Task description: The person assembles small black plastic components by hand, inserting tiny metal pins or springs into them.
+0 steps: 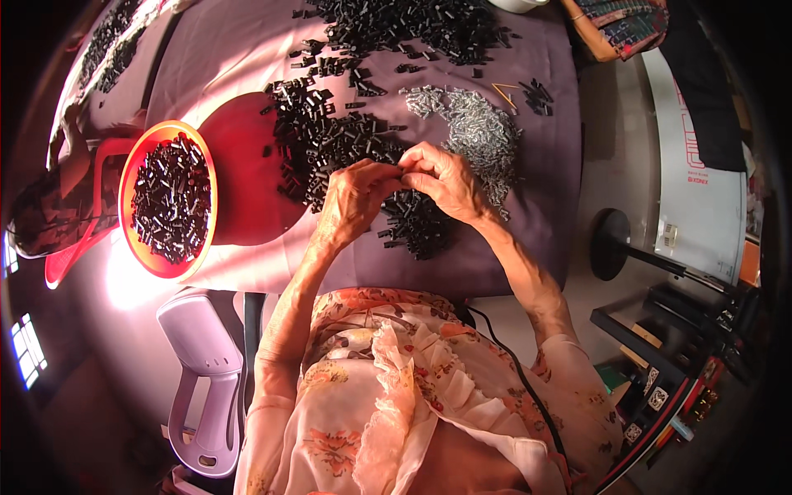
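Observation:
My left hand (359, 198) and my right hand (445, 181) meet over the table, thumbs and fingertips pinched together. Whatever is between the fingertips is too small and too covered to make out. Beneath and around them spreads a pile of small black tube-like pieces (346, 136), with more black pieces (417, 227) in front of my hands. Just beyond my right hand lies a heap of small shiny silver pieces (483, 132).
A red basin (209, 223) full of black pieces stands at the left. A larger black pile (404, 25) covers the far side of the mauve tablecloth (536, 223). Beside the silver heap lies a thin yellowish strip (504, 95). A lilac plastic chair (198, 330) stands lower left; a black metal frame (652, 330) is at right.

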Demonstrator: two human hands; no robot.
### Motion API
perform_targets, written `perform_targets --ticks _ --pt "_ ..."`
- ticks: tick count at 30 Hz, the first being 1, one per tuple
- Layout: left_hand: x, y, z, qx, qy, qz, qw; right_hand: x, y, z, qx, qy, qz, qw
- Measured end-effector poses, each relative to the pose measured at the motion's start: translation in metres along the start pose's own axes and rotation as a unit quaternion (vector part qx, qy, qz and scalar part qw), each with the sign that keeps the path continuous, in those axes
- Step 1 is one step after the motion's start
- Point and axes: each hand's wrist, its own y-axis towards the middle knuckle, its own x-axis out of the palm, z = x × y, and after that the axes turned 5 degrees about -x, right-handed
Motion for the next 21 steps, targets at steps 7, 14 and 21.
perform_targets --ticks 7,14,21 --pt "0.001 0.006 -0.014 -0.158 -0.444 -0.037 0.881 -0.039 0.042 0.026 -0.181 -0.33 0.08 0.923" --pt "-0.001 0.016 -0.017 -0.129 -0.598 -0.05 0.79 -0.05 0.073 0.053 -0.278 -0.454 0.049 0.845" --pt "0.004 0.017 -0.019 -0.13 -0.604 -0.037 0.785 -0.05 0.065 0.032 -0.196 -0.375 0.016 0.906"
